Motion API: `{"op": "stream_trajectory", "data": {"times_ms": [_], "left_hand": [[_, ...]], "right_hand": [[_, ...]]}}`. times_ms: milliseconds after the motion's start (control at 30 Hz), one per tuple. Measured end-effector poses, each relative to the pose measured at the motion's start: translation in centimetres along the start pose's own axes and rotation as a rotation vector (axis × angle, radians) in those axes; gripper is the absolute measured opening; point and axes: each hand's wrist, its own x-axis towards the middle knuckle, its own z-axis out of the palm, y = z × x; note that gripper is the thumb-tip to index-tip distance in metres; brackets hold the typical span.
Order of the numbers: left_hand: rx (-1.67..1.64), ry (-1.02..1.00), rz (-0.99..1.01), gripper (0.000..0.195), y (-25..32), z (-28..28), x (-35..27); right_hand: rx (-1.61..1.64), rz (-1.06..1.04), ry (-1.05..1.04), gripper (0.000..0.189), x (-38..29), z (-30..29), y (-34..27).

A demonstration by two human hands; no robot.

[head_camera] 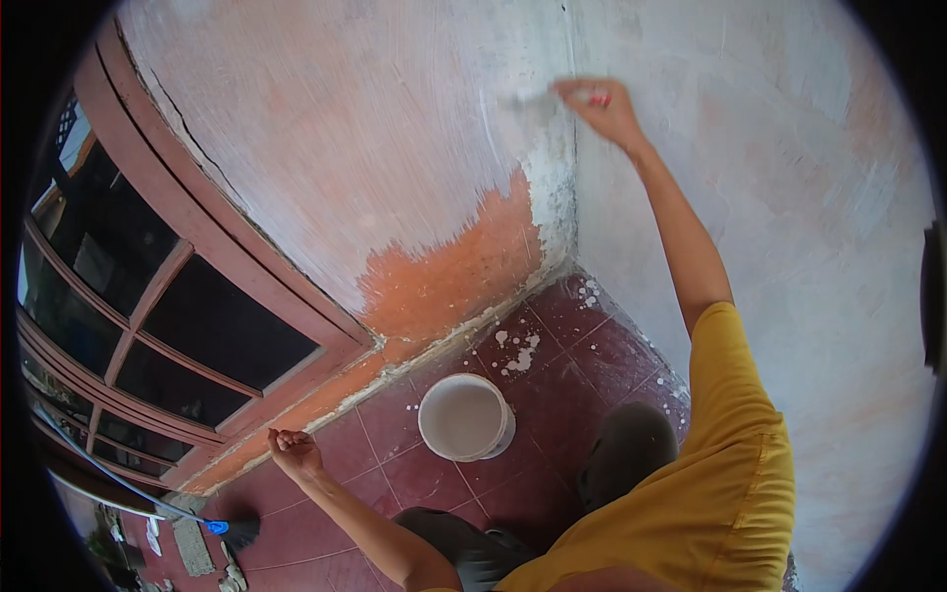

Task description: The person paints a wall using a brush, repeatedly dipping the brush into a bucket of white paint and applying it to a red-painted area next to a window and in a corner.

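My right hand (603, 111) is raised to the wall near the corner, its fingers closed on a blurred paintbrush (534, 102) with a bit of red showing at the hand. The brush's head lies against the wall, where whitish paint (385, 133) covers most of the orange surface. A jagged patch of bare orange wall (459, 266) shows lower down. My left hand (296, 451) hangs over the floor by the wall's base, fingers curled with nothing seen in them. Between my arms, a white plastic bucket (466, 418) stands upright on the floor with pale contents.
White paint splatters (518, 351) mark the dark red floor tiles (414, 473) in the corner. A pinkish framed window (214, 325) runs along the left. A broom (237, 527) with a blue fitting and a grey block (194, 547) are at the lower left.
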Motion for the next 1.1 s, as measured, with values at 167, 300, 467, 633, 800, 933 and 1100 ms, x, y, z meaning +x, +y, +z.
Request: {"op": "stream_trajectory", "data": {"times_ms": [167,300,467,633,800,933,1100], "left_hand": [[-0.015,0.050,-0.015,0.015,-0.6,0.0,0.4],[-0.031,-0.044,-0.034,0.017,-1.5,0.8,-0.1],[-0.009,0.016,-0.031,0.016,-0.8,1.2,-1.0],[-0.010,-0.010,-0.018,0.017,-0.5,1.2,-1.3],[0.001,0.020,0.016,0.017,0.4,0.2,-0.7],[-0.033,0.022,-0.012,0.017,0.1,-0.1,-0.1],[-0.025,0.001,-0.038,0.018,-0.9,0.7,-0.1]], "right_hand": [[-0.004,-0.308,0.397,0.018,2.4,1.2,-1.3],[-0.025,-0.028,0.376,0.019,-6.4,6.3,3.6],[-0.013,0.130,0.039,0.018,-16.3,8.3,7.6],[-0.023,0.204,-0.157,0.019,-14.1,7.1,7.2],[0.082,-0.036,0.274,0.018,-5.2,4.6,0.7],[0.151,-0.160,0.451,0.021,-3.9,6.3,1.4],[0.034,0.013,0.089,0.018,-13.0,8.7,5.6]]}}
